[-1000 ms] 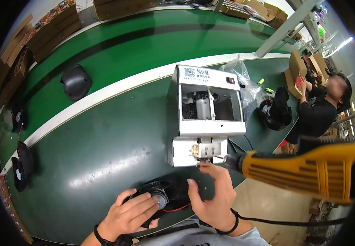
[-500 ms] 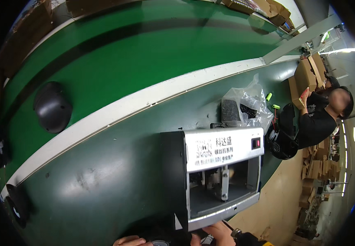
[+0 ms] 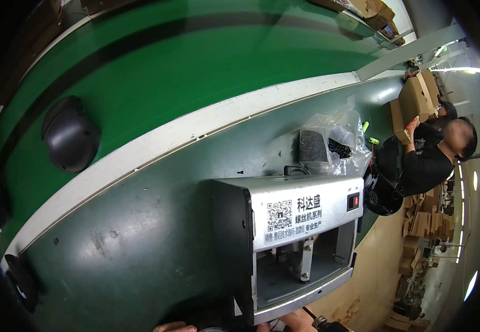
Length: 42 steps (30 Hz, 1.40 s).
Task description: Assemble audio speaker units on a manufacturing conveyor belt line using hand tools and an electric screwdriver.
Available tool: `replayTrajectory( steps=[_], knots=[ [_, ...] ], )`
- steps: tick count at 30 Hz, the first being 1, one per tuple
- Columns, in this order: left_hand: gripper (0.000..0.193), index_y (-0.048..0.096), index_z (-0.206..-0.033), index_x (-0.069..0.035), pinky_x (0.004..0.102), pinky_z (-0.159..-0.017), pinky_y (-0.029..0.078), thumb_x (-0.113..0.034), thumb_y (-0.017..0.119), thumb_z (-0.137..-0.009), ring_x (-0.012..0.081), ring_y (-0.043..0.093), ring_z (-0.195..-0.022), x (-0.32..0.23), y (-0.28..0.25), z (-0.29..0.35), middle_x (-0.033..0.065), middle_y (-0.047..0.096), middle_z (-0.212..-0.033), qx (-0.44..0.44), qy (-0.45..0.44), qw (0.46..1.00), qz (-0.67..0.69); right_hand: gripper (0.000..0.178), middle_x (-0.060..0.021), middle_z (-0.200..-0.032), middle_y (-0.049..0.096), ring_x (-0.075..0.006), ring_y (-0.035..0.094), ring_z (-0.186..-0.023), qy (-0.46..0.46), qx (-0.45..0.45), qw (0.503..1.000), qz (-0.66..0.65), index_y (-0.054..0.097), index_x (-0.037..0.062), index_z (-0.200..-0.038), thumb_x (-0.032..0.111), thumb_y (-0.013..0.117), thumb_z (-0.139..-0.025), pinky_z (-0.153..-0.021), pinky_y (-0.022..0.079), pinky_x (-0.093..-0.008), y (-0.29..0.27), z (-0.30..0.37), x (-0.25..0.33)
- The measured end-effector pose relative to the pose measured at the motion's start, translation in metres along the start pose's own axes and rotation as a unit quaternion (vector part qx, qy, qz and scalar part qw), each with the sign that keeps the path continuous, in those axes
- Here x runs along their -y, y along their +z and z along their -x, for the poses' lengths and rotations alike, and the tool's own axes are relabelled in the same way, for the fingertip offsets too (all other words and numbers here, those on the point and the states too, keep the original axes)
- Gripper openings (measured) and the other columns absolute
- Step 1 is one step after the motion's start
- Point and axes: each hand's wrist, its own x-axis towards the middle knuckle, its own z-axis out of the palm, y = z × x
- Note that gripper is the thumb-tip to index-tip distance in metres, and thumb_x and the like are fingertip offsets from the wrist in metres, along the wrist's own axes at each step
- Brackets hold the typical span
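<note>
At the lower edge, my left hand (image 3: 174, 327) shows only in part, its fingers bent and pressed together at a black part (image 3: 213, 329) with a round grey rim. Most of that part is cut off by the frame. My right hand (image 3: 294, 321) is just below the front of a silver and black box-shaped machine (image 3: 284, 193), its fingers mostly hidden. Beside that hand is a dark rod-like thing (image 3: 320, 321), too cut off to name. The machine has an open front bay with an upright metal strip, and a red rocker switch (image 3: 353, 202).
Behind the machine lies a clear plastic bag (image 3: 334, 144) of black parts, near black shells (image 3: 386, 182). Across a white rail (image 3: 195, 133), a black domed shell (image 3: 73, 135) sits on a green surface. A person (image 3: 431, 160) at the right holds a cardboard box (image 3: 414, 105).
The view has shifted slightly, so the machine appears a little lower and larger. Both my hands sit lower and show less. The black domed shell appears slightly higher.
</note>
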Motion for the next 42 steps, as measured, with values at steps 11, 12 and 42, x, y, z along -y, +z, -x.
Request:
replayTrajectory(
  steps=[11, 12, 42],
  knots=[
    [0.02, 0.083, -0.104, -0.025, 0.0408, -0.096, 0.055, -0.029, 0.081, -0.084, 0.0246, 0.058, -0.118, -0.001, 0.007, 0.006, 0.0031, 0.066, -0.117, -0.027, 0.007, 0.999, -0.025, 0.031, -0.0237, -0.094, 0.069, -0.0429, 0.066, -0.084, 0.02, 0.026, 0.999, -0.013, 0.069, -0.0054, -0.102, 0.002, 0.08, -0.075, -0.075, 0.054, -0.0465, -0.007, 0.013, -0.001],
    [0.022, 0.083, -0.103, -0.025, 0.0409, -0.096, 0.055, -0.03, 0.083, -0.082, 0.0252, 0.058, -0.117, -0.001, 0.005, 0.005, 0.0033, 0.065, -0.118, -0.005, 0.022, 0.998, -0.064, 0.031, -0.0237, -0.094, 0.069, -0.0429, 0.066, -0.084, 0.024, 0.033, 0.999, -0.025, 0.069, -0.0054, -0.102, 0.002, 0.08, -0.075, -0.075, 0.054, -0.0465, -0.006, 0.016, -0.002],
    [0.039, 0.079, -0.105, -0.013, 0.0518, -0.105, 0.048, -0.013, 0.085, -0.067, 0.0382, 0.059, -0.124, -0.03, 0.02, -0.017, 0.0033, 0.074, -0.116, -0.141, 0.007, 0.987, -0.07, 0.055, -0.0027, -0.075, 0.047, -0.0134, 0.053, -0.062, -0.25, 0.071, 0.837, -0.481, 0.033, -0.0083, -0.145, 0.011, 0.055, -0.098, -0.061, 0.054, -0.0322, -0.116, -0.072, 0.042]
  ],
)
